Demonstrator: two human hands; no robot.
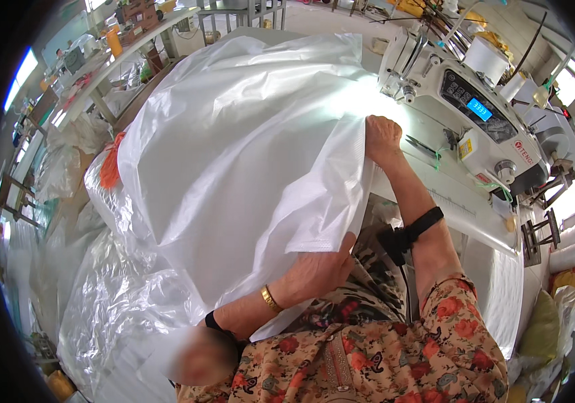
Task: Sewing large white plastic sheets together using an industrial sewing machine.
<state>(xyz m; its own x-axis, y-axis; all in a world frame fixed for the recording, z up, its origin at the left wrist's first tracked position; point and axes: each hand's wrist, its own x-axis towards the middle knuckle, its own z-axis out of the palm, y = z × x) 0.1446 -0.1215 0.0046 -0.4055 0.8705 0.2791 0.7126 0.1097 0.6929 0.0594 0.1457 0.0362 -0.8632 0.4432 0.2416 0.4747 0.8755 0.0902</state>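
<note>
A large white woven plastic sheet (233,141) spreads in loose folds over the table and down toward my lap. My right hand (383,139) is closed on its right edge, close to the lit needle area of a white sewing machine (462,101). Nearer my body, my left hand (321,270) grips the sheet's lower corner, its fingers partly hidden by the material. The machine's needle and presser foot are lost in the glare of its lamp.
Dark thread snips (422,145) lie on the machine bed beside my right hand. Clear plastic wrap (119,302) is heaped at the left, with an orange bundle (110,161) at the sheet's edge. A white thread cone (485,59) stands behind the machine. A long bench (133,47) runs at the far left.
</note>
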